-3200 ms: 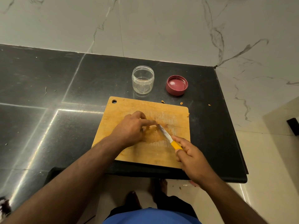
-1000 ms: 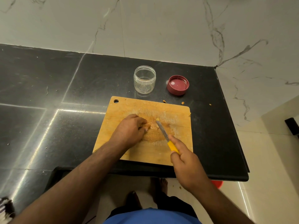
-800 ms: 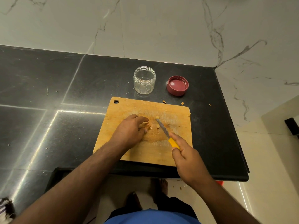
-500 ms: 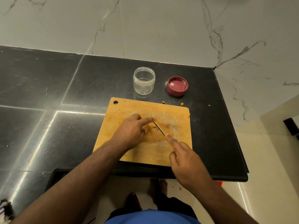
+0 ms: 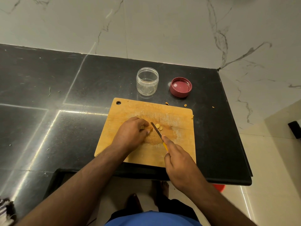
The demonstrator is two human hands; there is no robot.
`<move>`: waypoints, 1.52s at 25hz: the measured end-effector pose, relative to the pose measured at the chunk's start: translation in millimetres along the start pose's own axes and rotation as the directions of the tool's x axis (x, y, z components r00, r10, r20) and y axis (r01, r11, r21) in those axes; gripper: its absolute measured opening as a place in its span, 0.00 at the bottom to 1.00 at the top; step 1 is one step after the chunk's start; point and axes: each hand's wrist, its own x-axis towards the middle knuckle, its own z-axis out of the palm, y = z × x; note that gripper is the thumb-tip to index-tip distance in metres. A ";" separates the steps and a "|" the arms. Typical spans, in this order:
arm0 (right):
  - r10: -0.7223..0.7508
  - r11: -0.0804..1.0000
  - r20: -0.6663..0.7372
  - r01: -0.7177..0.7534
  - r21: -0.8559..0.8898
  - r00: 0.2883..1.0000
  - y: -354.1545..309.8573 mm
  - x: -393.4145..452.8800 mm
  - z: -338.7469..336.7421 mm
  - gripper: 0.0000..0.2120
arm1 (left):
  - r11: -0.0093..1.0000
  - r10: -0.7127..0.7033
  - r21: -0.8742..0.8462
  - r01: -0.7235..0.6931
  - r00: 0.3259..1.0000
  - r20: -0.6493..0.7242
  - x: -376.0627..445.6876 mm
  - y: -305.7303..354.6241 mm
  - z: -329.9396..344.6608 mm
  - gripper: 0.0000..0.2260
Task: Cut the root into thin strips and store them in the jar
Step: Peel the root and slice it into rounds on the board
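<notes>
A wooden cutting board (image 5: 175, 115) lies on the black counter. My left hand (image 5: 132, 134) holds a small brown piece of root (image 5: 143, 127) down on the board with curled fingers; most of the root is hidden under them. My right hand (image 5: 177, 162) grips a yellow-handled knife (image 5: 156, 130), index finger along the blade's back, with the blade just right of my left fingertips. Two pale cut slices (image 5: 158, 126) lie right of the blade. An uncapped clear jar (image 5: 147, 81), nothing visible inside, stands behind the board.
The jar's dark red lid (image 5: 180, 86) lies upside down to the jar's right. Small root scraps (image 5: 167, 103) sit on the counter behind the board. The counter's right edge (image 5: 234, 128) drops to a tiled floor. A marble wall rises behind.
My left fingers have pulled back and curled over the root. The knife blade has come up and shifted, and two cut slices now show to its right.
</notes>
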 end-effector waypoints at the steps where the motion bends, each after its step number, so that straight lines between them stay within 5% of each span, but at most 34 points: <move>1: -0.005 1.000 0.002 0.005 -0.013 1.000 0.0 0.6 1.3 0.26 | 1.000 0.003 -0.003 -0.003 1.000 0.000 -0.1 0.3 -0.2 0.15; 13: -0.004 0.990 0.085 0.016 -0.141 0.996 -2.3 20.7 2.7 0.26 | 1.000 0.017 0.022 -0.017 1.000 0.006 1.4 1.2 -1.1 0.14; 21: 0.033 0.998 0.034 -0.031 -0.061 0.999 1.4 -16.1 9.9 0.26 | 0.999 -0.027 0.031 0.026 0.999 0.019 4.2 1.1 -3.2 0.15; 25: 0.007 0.993 -0.078 0.003 0.120 0.997 10.2 -18.2 -1.7 0.25 | 0.999 -0.032 0.018 0.031 0.998 0.045 4.3 0.4 -3.8 0.14; 28: 0.251 0.859 -0.014 -0.216 0.465 0.968 19.6 -6.7 -7.4 0.23 | 1.000 -0.020 0.018 0.019 0.998 0.055 3.0 0.5 -3.7 0.14; 30: 0.321 0.791 0.014 -0.277 0.546 0.947 19.9 -3.6 -11.8 0.22 | 1.000 -0.012 0.013 0.012 0.998 0.059 2.5 0.4 -4.6 0.15; 34: 0.135 0.958 -0.050 -0.117 0.261 0.990 8.8 -10.9 -13.7 0.23 | 0.999 -0.025 -0.030 0.026 0.999 0.046 1.4 -0.7 -4.9 0.15; 38: 0.044 0.999 -0.020 -0.043 0.022 0.999 -5.9 -7.2 -1.0 0.26 | 1.000 -0.013 -0.020 0.014 1.000 0.013 0.5 -1.7 -3.3 0.13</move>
